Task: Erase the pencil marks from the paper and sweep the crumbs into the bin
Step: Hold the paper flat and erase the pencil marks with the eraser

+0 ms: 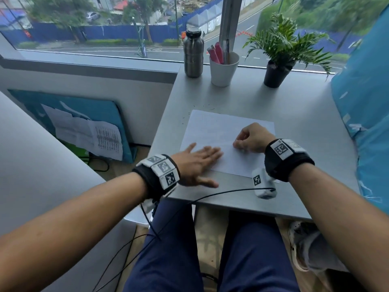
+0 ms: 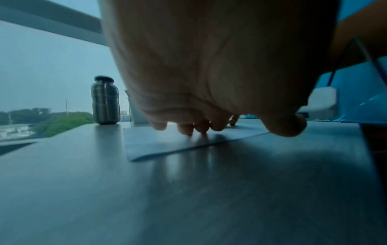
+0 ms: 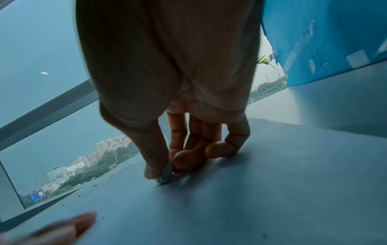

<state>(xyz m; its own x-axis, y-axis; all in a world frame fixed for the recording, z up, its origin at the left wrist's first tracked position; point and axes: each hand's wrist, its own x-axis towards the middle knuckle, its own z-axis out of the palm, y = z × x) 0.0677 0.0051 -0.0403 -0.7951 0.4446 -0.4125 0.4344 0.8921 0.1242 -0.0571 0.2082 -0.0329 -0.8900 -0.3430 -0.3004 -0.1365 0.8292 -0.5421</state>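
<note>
A white sheet of paper (image 1: 212,129) lies on the grey table (image 1: 294,114). My left hand (image 1: 200,161) lies flat, fingers straight, pressing the sheet's near left corner; its fingertips (image 2: 188,130) touch the paper (image 2: 159,144). My right hand (image 1: 251,137) is curled over the sheet's right half and pinches a small pale eraser (image 3: 166,174) between thumb and fingers, its tip down on the paper (image 3: 251,190). Dark eraser crumbs (image 1: 202,107) lie scattered on the table past the sheet's far left corner, and crumbs (image 3: 95,185) dot the paper too. No bin is in view.
A steel bottle (image 1: 193,53), a white cup of pens (image 1: 224,68) and a potted plant (image 1: 280,55) stand along the window at the table's far edge. A blue panel (image 1: 366,114) borders the right side. The table's left edge drops to the floor.
</note>
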